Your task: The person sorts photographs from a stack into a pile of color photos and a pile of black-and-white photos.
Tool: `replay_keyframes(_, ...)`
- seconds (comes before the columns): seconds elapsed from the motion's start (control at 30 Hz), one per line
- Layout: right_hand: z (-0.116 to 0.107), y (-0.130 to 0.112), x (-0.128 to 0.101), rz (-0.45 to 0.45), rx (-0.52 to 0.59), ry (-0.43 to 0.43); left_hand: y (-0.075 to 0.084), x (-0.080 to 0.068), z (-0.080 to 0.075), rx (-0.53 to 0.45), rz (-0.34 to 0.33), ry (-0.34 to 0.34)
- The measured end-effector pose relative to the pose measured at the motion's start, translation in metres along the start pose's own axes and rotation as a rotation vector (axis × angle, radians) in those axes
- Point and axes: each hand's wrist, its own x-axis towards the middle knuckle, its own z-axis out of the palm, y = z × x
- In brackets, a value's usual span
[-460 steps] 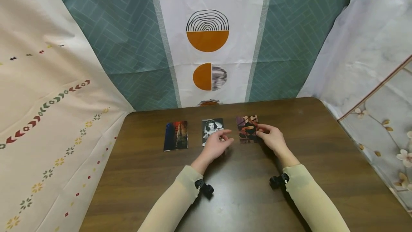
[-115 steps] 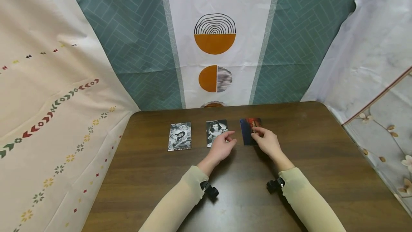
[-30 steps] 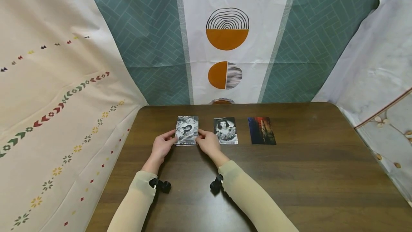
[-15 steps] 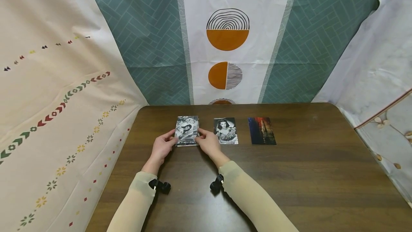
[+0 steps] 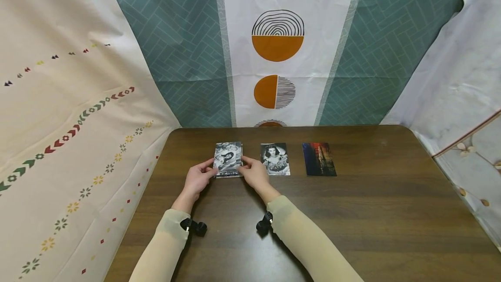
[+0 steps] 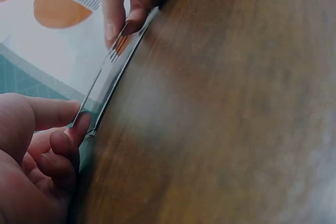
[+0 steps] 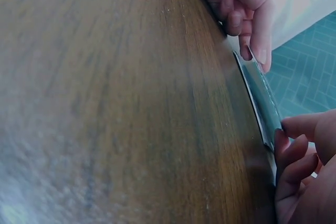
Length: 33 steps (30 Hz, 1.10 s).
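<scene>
From the head camera: sitting on a dark wooden table [image 5: 352, 221], three small piles of photos in a row. Pinching the left pile, the black-and-white photo stack [image 5: 228, 159], from both sides: left hand [image 5: 197, 179] on its left edge, right hand [image 5: 255, 175] on its right edge, fingers curled in. Probably squeezing from two sides to keep the edges lined up. Lying untouched just beside it, a portrait photo [image 5: 275, 159], and farther right a dark red photo [image 5: 318, 159]. Hanging behind, a patterned curtain [image 5: 278, 47].

From the left wrist camera: showing the stack [image 6: 113, 74] only edge-on, like a thin line, top sheet lifting a little. Touching its near corner, the left fingertips [image 6: 79, 124]; holding the far end, the right fingers [image 6: 128, 19] (picture side hidden from here).

From the right wrist camera: same thin edge [image 7: 260, 98], right fingertips [image 7: 281, 140] at one end, left fingers [image 7: 252, 35] at the other. Hard to count the sheets, blurry and too thin
</scene>
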Motion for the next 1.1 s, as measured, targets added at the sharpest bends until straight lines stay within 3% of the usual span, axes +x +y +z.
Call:
replay_keyframes(0.2, -0.003, 0.0, -0.001, -0.01, 0.002, 0.001, 0.0, 0.001, 0.001, -0.039, 0.009, -0.006)
replay_keyframes(0.6, -0.023, 0.0, -0.006, -0.037, 0.162, -0.022, 0.015, -0.005, 0.01, -0.079, 0.05, -0.008)
replay_keyframes(1.1, -0.074, 0.015, -0.018, -0.026, 0.208, -0.019, 0.038, -0.013, 0.055, -0.145, 0.074, -0.024)
